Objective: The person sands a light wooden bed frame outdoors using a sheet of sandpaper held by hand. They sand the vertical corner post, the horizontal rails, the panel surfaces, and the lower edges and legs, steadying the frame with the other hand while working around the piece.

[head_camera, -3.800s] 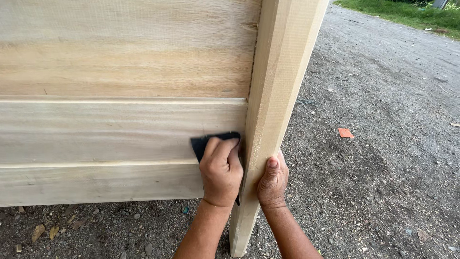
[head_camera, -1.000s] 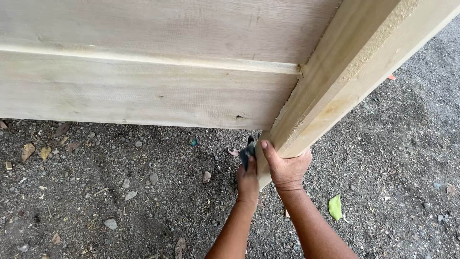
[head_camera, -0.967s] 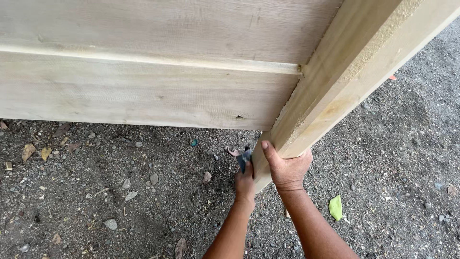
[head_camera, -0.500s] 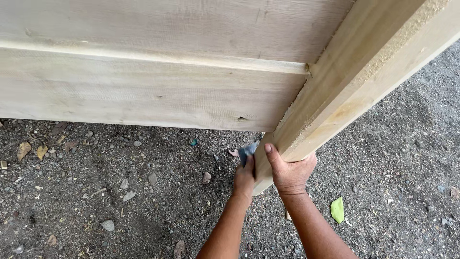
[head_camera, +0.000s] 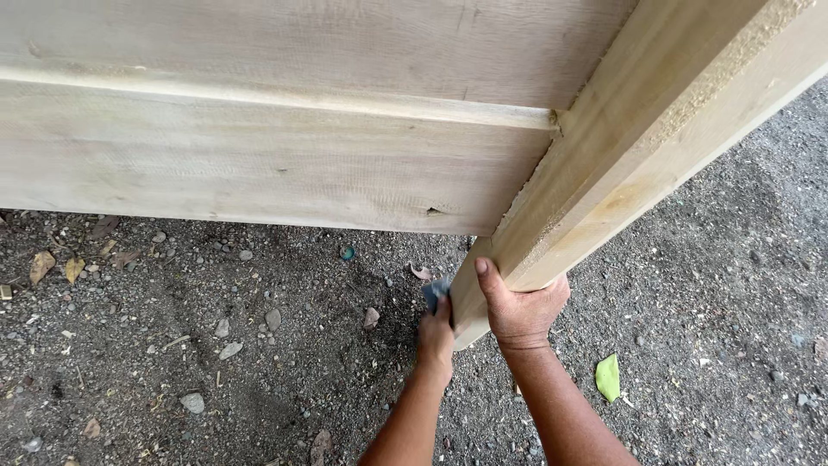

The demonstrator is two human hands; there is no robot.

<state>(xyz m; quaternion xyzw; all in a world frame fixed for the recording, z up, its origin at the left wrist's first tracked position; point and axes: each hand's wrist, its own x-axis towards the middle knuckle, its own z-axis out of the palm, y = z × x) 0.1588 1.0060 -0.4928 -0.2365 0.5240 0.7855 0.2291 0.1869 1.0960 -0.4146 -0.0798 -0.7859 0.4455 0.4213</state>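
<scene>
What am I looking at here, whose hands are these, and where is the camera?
The camera sits on a person's head and looks down, so the two bare arms coming up from the bottom edge are that person's own. There is no machine. The right hand grips the bottom end of a pale wooden post, thumb up along its face. The left hand presses a small dark blue sanding pad against the post's inner edge. To the left of the post are wide wooden boards, joined to it. Below is gravel ground with small stones, dry leaves and one green leaf.
</scene>
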